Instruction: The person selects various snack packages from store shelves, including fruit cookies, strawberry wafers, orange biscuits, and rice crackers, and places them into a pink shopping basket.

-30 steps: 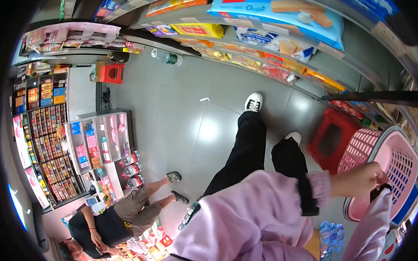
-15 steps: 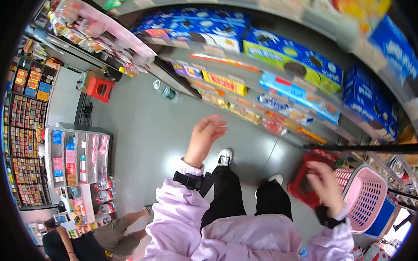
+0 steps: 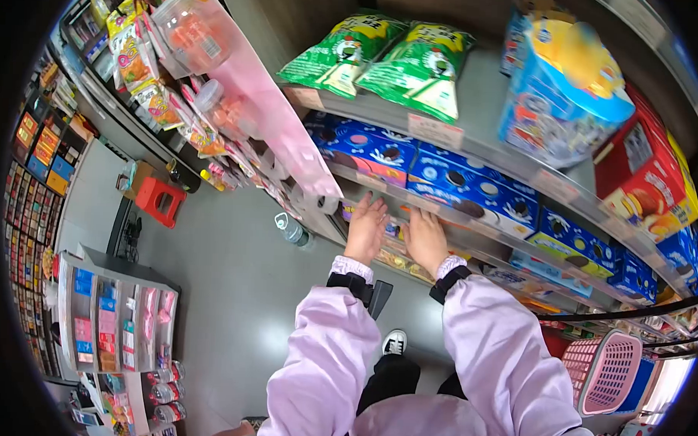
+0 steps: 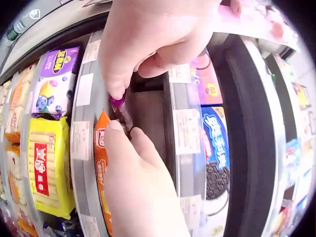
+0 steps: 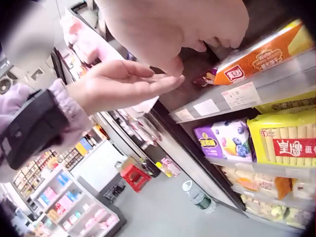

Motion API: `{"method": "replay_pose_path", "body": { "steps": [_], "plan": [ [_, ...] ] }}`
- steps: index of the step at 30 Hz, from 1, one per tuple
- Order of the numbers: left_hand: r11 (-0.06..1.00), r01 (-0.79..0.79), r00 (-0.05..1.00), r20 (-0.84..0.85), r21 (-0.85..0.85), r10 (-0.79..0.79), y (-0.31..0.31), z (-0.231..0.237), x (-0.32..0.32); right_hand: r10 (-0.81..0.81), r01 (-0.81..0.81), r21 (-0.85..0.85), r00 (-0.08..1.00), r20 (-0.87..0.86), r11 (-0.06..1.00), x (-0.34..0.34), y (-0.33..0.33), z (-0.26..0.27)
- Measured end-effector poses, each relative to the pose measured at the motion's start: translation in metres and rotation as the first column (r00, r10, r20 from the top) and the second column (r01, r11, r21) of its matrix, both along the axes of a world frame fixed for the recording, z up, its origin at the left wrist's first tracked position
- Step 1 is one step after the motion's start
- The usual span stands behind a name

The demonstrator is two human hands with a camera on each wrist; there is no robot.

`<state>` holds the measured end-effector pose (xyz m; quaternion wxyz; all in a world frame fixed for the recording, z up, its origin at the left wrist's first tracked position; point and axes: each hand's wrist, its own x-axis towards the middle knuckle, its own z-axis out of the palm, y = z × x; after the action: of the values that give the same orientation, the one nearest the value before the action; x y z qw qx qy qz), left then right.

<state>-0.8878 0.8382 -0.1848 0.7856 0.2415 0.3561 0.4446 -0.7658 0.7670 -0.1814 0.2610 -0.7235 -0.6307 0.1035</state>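
Both hands reach into a shelf bay below the blue cookie boxes (image 3: 473,195). My left hand (image 3: 368,228) has its palm turned up and fingers nearly straight in the right wrist view. One fingertip touches a small shiny purple packet (image 4: 118,102) in the left wrist view. To its right, my right hand (image 3: 425,237) lies over the shelf edge with extended fingers, its tips at the packet's dark lower part. An orange wafer pack (image 5: 264,59) lies beside the right hand. Whether the right fingers grip the packet is partly hidden.
Green snack bags (image 3: 423,67) and a blue tub (image 3: 564,102) stand on the shelf above. Hanging snacks (image 3: 165,100) are at the left. A water bottle (image 3: 293,231) and red stool (image 3: 161,201) are on the floor, a pink basket (image 3: 609,369) at the right.
The view has turned toward the shelves. The right hand has left the basket area and moved left and up to the shelf. The left hand has also come up to the shelf.
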Motion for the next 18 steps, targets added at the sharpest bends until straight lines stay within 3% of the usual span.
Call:
{"method": "replay_pose_path", "body": {
  "steps": [1, 2, 5, 6, 12, 18],
  "plan": [
    [1.0, 0.018, 0.999, 0.031, 0.01, -0.018, 0.012, -0.008, 0.0, -0.024, 0.023, -0.094, 1.0, -0.013, 0.995, 0.0, 0.015, -0.005],
    [0.999, 0.037, 0.997, 0.061, 0.019, -0.038, 0.022, -0.018, 0.001, -0.08, 0.091, -0.099, 0.99, 0.115, 0.991, -0.003, 0.029, -0.011],
    [0.998, 0.045, 0.996, 0.081, -0.035, -0.042, 0.035, -0.024, 0.006, 0.006, 0.025, -0.161, 0.981, 0.193, 0.987, 0.009, 0.065, -0.033],
    [0.998, 0.054, 0.995, 0.088, -0.043, -0.05, 0.035, -0.026, 0.007, -0.129, 0.129, -0.017, 0.969, -0.211, 0.992, 0.007, 0.07, -0.042],
    [0.992, 0.126, 0.987, 0.104, -0.025, -0.123, 0.037, -0.029, -0.002, -0.216, 0.189, -0.19, 0.968, -0.13, 0.963, 0.019, 0.08, -0.076],
    [0.989, 0.144, 0.986, 0.092, -0.041, -0.14, 0.039, -0.021, -0.005, -0.255, 0.234, -0.131, 0.948, -0.187, 0.963, 0.023, 0.089, -0.09]
  ]
}}
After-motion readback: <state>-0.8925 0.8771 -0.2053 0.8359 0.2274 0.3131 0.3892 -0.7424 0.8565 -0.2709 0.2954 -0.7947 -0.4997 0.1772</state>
